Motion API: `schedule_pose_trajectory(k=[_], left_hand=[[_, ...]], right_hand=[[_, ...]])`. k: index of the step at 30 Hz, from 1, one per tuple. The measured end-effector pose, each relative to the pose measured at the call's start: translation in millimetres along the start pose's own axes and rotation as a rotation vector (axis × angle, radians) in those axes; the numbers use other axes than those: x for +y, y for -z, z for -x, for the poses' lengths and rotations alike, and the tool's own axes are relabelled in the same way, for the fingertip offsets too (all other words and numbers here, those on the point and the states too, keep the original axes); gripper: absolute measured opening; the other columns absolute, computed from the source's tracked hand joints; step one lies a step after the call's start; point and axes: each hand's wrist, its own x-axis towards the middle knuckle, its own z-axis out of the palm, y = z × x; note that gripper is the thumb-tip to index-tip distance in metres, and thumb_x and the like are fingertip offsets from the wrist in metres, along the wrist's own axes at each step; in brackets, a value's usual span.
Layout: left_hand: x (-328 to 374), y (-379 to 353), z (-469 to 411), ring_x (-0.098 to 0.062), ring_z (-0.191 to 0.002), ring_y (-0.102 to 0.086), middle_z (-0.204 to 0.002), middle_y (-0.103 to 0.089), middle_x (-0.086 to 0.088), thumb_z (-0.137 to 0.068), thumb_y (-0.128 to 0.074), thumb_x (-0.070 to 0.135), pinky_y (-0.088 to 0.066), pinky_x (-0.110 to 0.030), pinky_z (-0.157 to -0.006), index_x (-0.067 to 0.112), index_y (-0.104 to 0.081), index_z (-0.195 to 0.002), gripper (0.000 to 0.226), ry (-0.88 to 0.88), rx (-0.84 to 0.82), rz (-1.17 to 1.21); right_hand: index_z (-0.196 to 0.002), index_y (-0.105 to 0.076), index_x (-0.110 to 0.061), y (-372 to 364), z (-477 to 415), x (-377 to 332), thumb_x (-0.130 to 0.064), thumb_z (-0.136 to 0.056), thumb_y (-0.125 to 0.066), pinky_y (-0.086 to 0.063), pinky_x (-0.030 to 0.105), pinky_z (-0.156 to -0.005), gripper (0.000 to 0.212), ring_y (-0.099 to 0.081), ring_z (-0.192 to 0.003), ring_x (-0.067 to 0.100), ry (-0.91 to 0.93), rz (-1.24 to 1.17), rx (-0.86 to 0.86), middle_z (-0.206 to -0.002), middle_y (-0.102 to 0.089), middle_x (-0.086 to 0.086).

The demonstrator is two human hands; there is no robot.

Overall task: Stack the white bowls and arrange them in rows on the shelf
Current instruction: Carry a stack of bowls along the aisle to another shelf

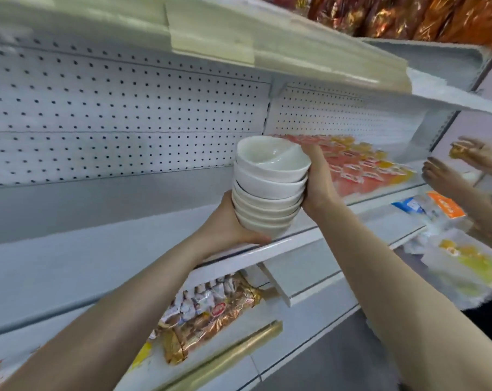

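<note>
The left hand (231, 222) and right hand (320, 182) grip perhaps six stacked bowls (270, 190).

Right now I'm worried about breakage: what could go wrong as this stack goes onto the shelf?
The top bowl sits tilted on the bowl stack and might slide off. The left hand cups the base at the shelf edge, so a bump could jolt it. Another person's hand nearby might collide.
</note>
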Motion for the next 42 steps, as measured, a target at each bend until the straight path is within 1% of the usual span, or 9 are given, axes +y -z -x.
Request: schedule_pose_trajectory(k=[3, 7, 11, 14, 19, 24, 29, 32, 42], left_hand=[[-11, -3, -21, 0.023, -0.086, -0.057, -0.101, -0.058, 0.024, -0.061, -0.088, -0.005, -0.044, 0.000, -0.071, 0.039, -0.046, -0.101, 0.073, 0.031, 0.104, -0.032], [-31, 5, -44, 0.003, -0.094, -0.066, -0.105, -0.070, 0.008, -0.055, -0.092, 0.000, -0.054, -0.019, -0.080, 0.025, -0.058, -0.107, 0.067, 0.099, 0.192, -0.077], [-51, 19, -66, 0.008, -0.092, -0.058, -0.105, -0.056, 0.020, -0.056, -0.093, 0.010, -0.043, 0.001, -0.068, 0.030, -0.044, -0.108, 0.074, 0.175, 0.223, -0.146], [-65, 26, -85, 0.001, -0.098, -0.062, -0.108, -0.062, 0.015, -0.049, -0.096, 0.025, -0.044, 0.000, -0.065, 0.023, -0.047, -0.119, 0.085, 0.219, 0.240, -0.195], [-79, 27, -116, 0.000, -0.111, -0.061, -0.120, -0.065, 0.013, -0.047, -0.095, 0.029, -0.053, -0.028, -0.094, 0.026, -0.049, -0.127, 0.092, 0.195, 0.204, -0.196], [-96, 27, -135, 0.000, -0.123, -0.052, -0.132, -0.055, 0.010, -0.050, -0.097, 0.035, -0.047, -0.029, -0.102, 0.028, -0.041, -0.132, 0.100, 0.172, 0.224, -0.191], [-108, 22, -153, -0.008, -0.100, -0.063, -0.115, -0.066, 0.003, -0.048, -0.096, 0.029, -0.055, -0.025, -0.070, 0.019, -0.049, -0.125, 0.091, 0.226, 0.278, -0.191], [-111, 21, -159, -0.011, -0.117, -0.060, -0.128, -0.061, 0.005, -0.046, -0.098, 0.028, -0.058, -0.037, -0.083, 0.023, -0.041, -0.135, 0.106, 0.203, 0.316, -0.183], [-96, 17, -159, -0.016, -0.131, -0.051, -0.139, -0.056, 0.000, -0.065, -0.088, 0.007, -0.042, -0.043, -0.109, 0.019, -0.040, -0.142, 0.091, 0.132, 0.292, -0.027]], right_hand=[[-0.116, -0.068, 0.000, -4, -41, 9, -0.050, -0.075, -0.049, -0.049, 0.054, -0.100, 0.067, -0.065, -0.109, 0.038, -0.029, -0.007, -0.085, -0.112, -0.071, 0.019], [-0.113, -0.071, -0.005, -14, -83, 29, -0.046, -0.094, -0.039, -0.049, 0.049, -0.101, 0.056, -0.068, -0.106, 0.034, -0.094, -0.048, -0.169, -0.110, -0.073, 0.016], [-0.101, -0.072, -0.011, -29, -109, 38, -0.047, -0.094, -0.042, -0.052, 0.041, -0.093, 0.048, -0.069, -0.099, 0.030, -0.115, -0.083, -0.224, -0.106, -0.074, 0.012], [-0.097, -0.074, -0.015, -33, -127, 40, -0.051, -0.089, -0.046, -0.050, 0.043, -0.097, 0.047, -0.069, -0.102, 0.031, -0.155, -0.073, -0.218, -0.102, -0.076, 0.010], [-0.084, -0.073, -0.015, -27, -155, 43, -0.043, -0.097, -0.037, -0.051, 0.032, -0.081, 0.047, -0.070, -0.081, 0.022, -0.120, -0.078, -0.293, -0.086, -0.076, 0.006], [-0.093, -0.073, -0.009, -24, -185, 49, -0.039, -0.097, -0.035, -0.050, 0.035, -0.082, 0.048, -0.070, -0.085, 0.026, -0.066, -0.055, -0.336, -0.095, -0.075, 0.014], [-0.094, -0.072, -0.007, -27, -207, 50, -0.044, -0.084, -0.047, -0.052, 0.039, -0.082, 0.046, -0.068, -0.087, 0.032, -0.059, -0.029, -0.352, -0.098, -0.074, 0.018], [-0.087, -0.068, -0.008, -31, -220, 54, -0.047, -0.066, -0.057, -0.049, 0.039, -0.078, 0.045, -0.065, -0.083, 0.032, -0.068, -0.042, -0.364, -0.096, -0.070, 0.025], [-0.086, -0.068, -0.010, -25, -237, 56, -0.051, -0.073, -0.054, -0.047, 0.038, -0.084, 0.045, -0.067, -0.086, 0.028, -0.091, 0.048, -0.486, -0.096, -0.072, 0.014]])
